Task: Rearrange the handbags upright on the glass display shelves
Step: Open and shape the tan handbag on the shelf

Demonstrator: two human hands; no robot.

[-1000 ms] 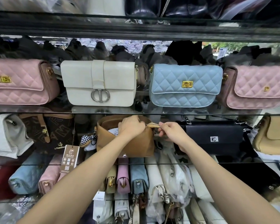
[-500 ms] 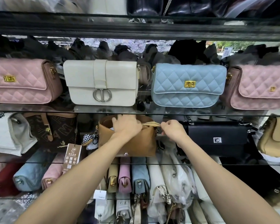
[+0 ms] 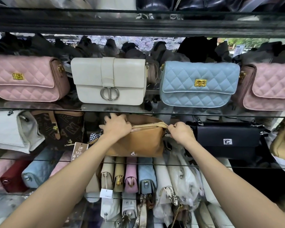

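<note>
A tan leather handbag [image 3: 143, 142] stands on the middle glass shelf [image 3: 204, 166], its open top facing up. My left hand [image 3: 116, 127] grips the bag's top left rim, fingers curled over the edge. At the right end of the opening, my right hand [image 3: 181, 133] pinches the bag's beige zipper strip [image 3: 148, 125]. On the shelf above stand a pink quilted bag [image 3: 25, 78], a white bag [image 3: 109, 81], a light blue quilted bag [image 3: 199, 84] and another pink quilted bag [image 3: 270, 86], all upright.
Beside the tan bag are a brown monogram bag [image 3: 61, 129] and a white bag [image 3: 10, 129] to the left, a black bag [image 3: 227, 139] and a beige bag [image 3: 283, 139] to the right. Several small bags stand packed on the lower shelf [image 3: 133, 176].
My left hand slid left along the tan bag's rim and my right hand moved right, stretching the zipper strip across the opening. The view moved closer to the shelves.
</note>
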